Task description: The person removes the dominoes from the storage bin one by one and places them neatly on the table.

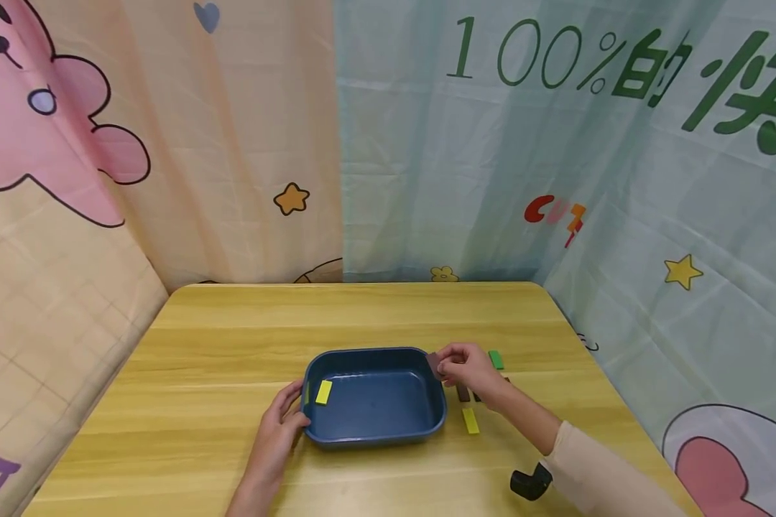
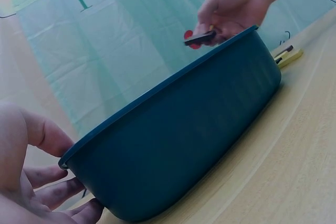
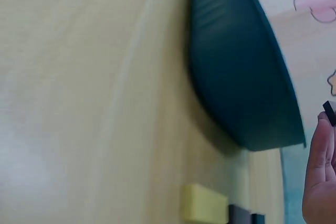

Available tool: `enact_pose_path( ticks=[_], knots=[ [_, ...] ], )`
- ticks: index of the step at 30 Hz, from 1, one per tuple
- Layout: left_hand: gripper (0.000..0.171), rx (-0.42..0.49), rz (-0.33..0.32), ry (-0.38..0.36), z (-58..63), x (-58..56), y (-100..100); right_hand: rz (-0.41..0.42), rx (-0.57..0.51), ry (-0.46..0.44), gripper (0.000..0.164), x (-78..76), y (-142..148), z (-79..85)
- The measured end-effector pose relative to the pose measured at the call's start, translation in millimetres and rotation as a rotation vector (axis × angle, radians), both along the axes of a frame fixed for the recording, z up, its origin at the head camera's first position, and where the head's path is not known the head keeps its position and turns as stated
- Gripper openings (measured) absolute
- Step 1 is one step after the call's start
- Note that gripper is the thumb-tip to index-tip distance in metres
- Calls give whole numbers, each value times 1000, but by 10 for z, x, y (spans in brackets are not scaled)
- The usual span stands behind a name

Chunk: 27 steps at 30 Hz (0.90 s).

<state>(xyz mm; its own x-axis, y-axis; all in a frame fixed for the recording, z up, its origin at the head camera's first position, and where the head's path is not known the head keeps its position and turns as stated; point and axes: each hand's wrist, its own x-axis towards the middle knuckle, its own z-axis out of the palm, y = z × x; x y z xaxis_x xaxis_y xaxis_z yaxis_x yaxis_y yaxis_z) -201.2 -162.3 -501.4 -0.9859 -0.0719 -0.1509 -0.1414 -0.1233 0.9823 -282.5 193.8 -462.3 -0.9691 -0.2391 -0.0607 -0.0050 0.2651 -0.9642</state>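
A dark blue plastic basin [image 1: 378,438] sits on the wooden table, with one flat yellow block [image 1: 324,392] lying inside near its left end. My left hand [image 1: 281,425] grips the basin's left end, thumb at the rim and fingers against the outer wall, as the left wrist view shows from close by. Over the basin's far right corner, my right hand [image 1: 468,368] pinches a thin dark brown block [image 1: 435,365] between thumb and fingers. That brown block [image 2: 200,39] also shows above the rim in the left wrist view.
Right of the basin lie a second yellow block [image 1: 470,421], a green block [image 1: 496,360] and dark brown blocks [image 1: 463,393], partly hidden under my right hand. A black device [image 1: 530,482] is at the right sleeve. Printed curtains [image 1: 427,179] stand behind the table [image 1: 246,316].
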Motion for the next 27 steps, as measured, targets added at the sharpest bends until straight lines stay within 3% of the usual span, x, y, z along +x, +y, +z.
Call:
enact_pose_path(
  ticks=[14,21,27],
  knots=[
    [69,7,-19,11,11,-20,-1,-199,-123,-73,14,341,492,-276],
    [69,-1,-18,1,11,-18,-27,-221,-74,-111,13,495,834,-457],
    [70,-3,-25,-6,6,-22,-33,-176,-64,-187,17,617,955,-527]
  ],
)
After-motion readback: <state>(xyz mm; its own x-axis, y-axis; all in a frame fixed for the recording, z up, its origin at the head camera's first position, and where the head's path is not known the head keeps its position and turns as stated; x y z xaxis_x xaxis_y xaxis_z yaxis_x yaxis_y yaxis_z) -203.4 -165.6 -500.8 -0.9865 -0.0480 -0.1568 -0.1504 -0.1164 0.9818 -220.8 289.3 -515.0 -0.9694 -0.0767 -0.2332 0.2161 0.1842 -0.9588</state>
